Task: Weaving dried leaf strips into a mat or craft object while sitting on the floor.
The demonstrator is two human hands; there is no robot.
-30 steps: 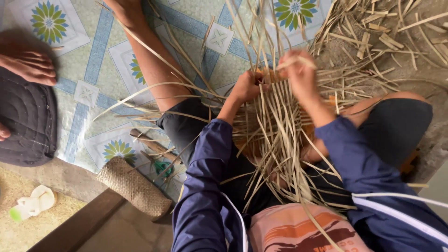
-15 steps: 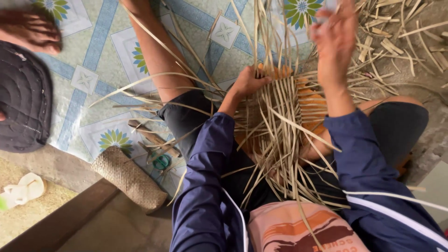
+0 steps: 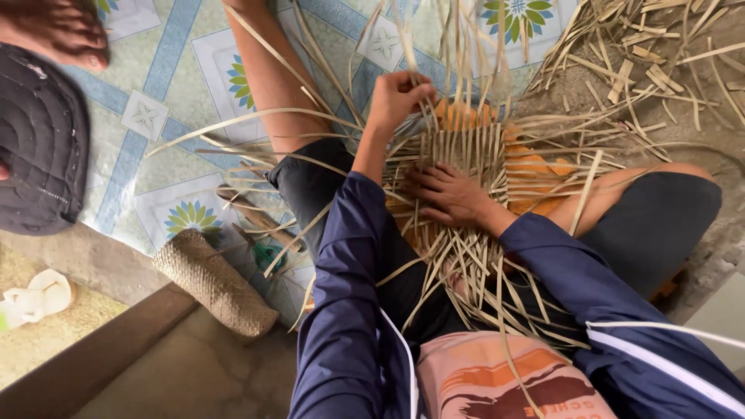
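Observation:
A half-woven mat of pale bamboo strips [image 3: 466, 151] lies across my lap, over an orange form [image 3: 535, 167]. Long loose strip ends fan out on all sides. My left hand [image 3: 397, 97] is raised at the mat's far left edge and pinches a few upright strips between its fingers. My right hand [image 3: 446, 194] lies flat, fingers spread, pressing down on the woven part near its middle. Both arms wear dark blue sleeves.
A patterned floor mat with blue bands and flowers [image 3: 167, 85] lies to the left. Another person's foot [image 3: 66, 35] and dark garment [image 3: 39, 140] are at the far left. A small woven cylinder [image 3: 213, 283] lies by my left knee. Scrap strips [image 3: 652, 54] pile at upper right.
My right hand came down from high at the upper right and now presses flat on the weave. My left hand rose from the mat's edge and took hold of upright strips.

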